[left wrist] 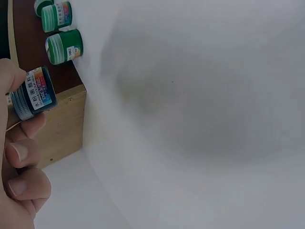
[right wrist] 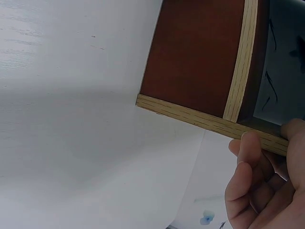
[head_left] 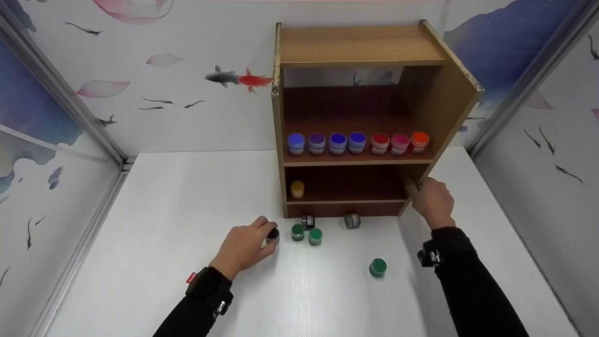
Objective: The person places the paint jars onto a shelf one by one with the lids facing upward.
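Note:
A small dark paint jar [left wrist: 35, 93] is pinched between the thumb and fingers of my left hand [head_left: 245, 243], low over the table left of the wooden shelf's front. Its printed label shows in the left wrist view. My right hand [head_left: 434, 201] grips the right side panel of the wooden shelf [head_left: 351, 44], with the thumb on the inner side. Close to the left hand stand two green paint jars, one [head_left: 297, 232] beside the other [head_left: 315, 236]. Behind them a black jar [head_left: 308, 221] lies on its side against the shelf's base.
A grey-green jar [head_left: 352, 221] lies tipped before the shelf; another green jar [head_left: 377, 267] stands farther forward. Several blue, purple, red, pink and orange jars [head_left: 338, 143] line the middle shelf. One yellow jar [head_left: 297, 189] stands on the lower shelf. Patterned walls [head_left: 187, 56] enclose the white table [head_left: 178, 196].

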`<act>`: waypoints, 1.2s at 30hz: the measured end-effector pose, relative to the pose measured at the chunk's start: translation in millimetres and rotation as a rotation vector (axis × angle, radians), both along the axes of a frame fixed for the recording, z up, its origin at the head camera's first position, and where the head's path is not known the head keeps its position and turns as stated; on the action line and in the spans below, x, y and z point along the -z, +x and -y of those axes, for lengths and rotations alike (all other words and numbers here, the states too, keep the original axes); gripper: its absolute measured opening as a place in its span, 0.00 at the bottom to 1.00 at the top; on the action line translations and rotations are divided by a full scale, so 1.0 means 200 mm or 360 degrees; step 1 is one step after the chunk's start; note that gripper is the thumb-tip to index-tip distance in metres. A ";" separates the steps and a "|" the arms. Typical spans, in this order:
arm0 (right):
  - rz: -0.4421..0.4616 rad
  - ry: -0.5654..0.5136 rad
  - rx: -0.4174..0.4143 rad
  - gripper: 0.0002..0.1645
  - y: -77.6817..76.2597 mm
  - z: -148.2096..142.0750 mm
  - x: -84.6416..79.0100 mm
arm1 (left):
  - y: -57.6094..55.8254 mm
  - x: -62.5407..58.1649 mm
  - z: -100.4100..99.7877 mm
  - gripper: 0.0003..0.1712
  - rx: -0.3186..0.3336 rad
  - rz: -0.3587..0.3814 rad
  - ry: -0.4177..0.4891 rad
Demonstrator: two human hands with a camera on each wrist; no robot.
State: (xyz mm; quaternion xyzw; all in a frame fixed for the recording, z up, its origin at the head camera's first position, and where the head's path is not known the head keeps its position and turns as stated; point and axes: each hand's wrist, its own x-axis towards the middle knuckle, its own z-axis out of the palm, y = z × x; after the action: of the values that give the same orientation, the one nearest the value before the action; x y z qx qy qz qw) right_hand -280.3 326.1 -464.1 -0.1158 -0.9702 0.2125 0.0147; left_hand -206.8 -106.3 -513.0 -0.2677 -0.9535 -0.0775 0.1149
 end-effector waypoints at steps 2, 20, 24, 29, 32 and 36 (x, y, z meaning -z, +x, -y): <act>0.0003 0.0002 -0.0001 0.36 0.00 0.00 0.00 | 0.00 -0.01 -0.03 0.16 0.0019 0.0007 -0.0004; -0.0047 0.0016 -0.0005 0.34 0.00 0.00 0.01 | -0.02 -0.09 -0.23 0.21 0.0103 0.0098 -0.0067; -0.0038 0.0014 -0.0008 0.34 0.00 0.00 0.01 | -0.03 -0.12 -0.27 0.22 0.0113 0.0112 -0.0070; -0.0041 0.0011 -0.0004 0.35 0.00 0.00 0.01 | -0.04 -0.13 -0.32 0.23 0.0127 0.0078 -0.0036; -0.0032 0.0016 -0.0002 0.36 0.00 0.00 0.01 | -0.05 -0.13 -0.35 0.23 0.0127 0.0036 -0.0027; -0.0007 0.0011 -0.0001 0.37 0.00 -0.01 0.01 | -0.07 -0.13 -0.38 0.23 0.0124 -0.0021 0.0000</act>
State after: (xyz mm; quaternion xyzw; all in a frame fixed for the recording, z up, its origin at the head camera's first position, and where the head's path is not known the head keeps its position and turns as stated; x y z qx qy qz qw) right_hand -280.7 327.5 -466.3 -0.1148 -0.9709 0.2094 0.0171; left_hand -220.7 -30.5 -487.0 -0.3051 -0.9415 -0.0803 0.1182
